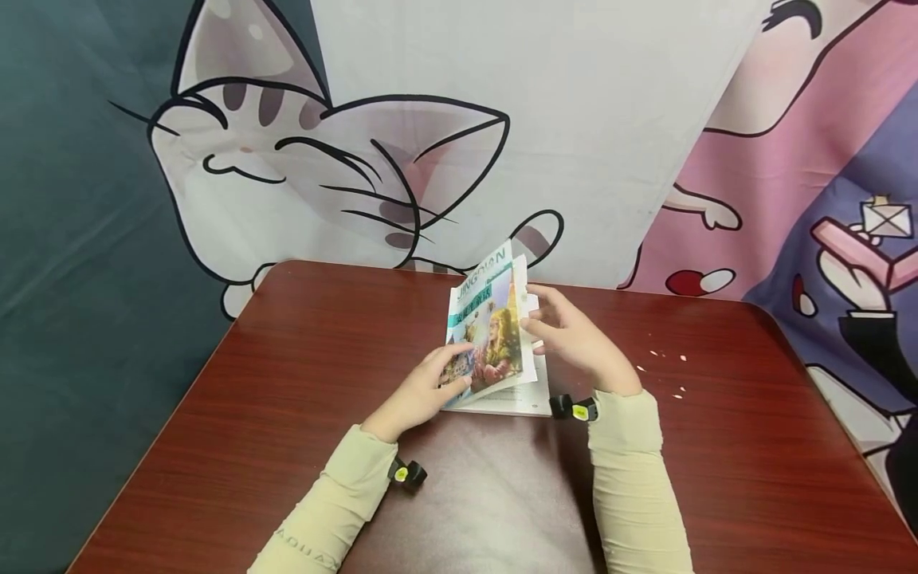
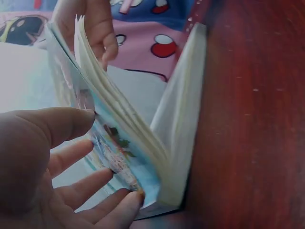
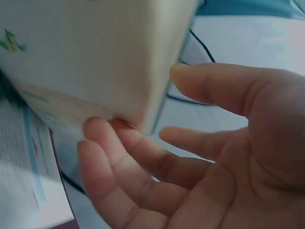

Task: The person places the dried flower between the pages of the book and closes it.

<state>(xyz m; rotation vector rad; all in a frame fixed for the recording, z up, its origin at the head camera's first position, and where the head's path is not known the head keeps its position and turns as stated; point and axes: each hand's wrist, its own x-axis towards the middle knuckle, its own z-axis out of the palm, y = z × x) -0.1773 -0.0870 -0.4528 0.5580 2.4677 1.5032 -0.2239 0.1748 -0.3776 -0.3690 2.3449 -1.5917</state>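
Note:
A paperback book [image 1: 488, 327] with a colourful illustrated cover lies on the table, its cover and a bundle of pages raised off the rest. My left hand [image 1: 423, 391] rests on the lower left of the cover. Its thumb [image 2: 76, 123] and spread fingers lie along the printed face in the left wrist view. At the raised right edge is my right hand [image 1: 574, 339], with loosely bent fingers. In the right wrist view, its fingertips [image 3: 95, 126] are against the page side while the thumb [image 3: 190, 78] is at the edge, a gap between them.
The book rests near the far edge of a dark red wooden table [image 1: 301, 359]. Several small white scraps [image 1: 682, 358] lie to the right of my right hand. A cartoon-printed cloth [image 1: 595, 104] hangs behind the table.

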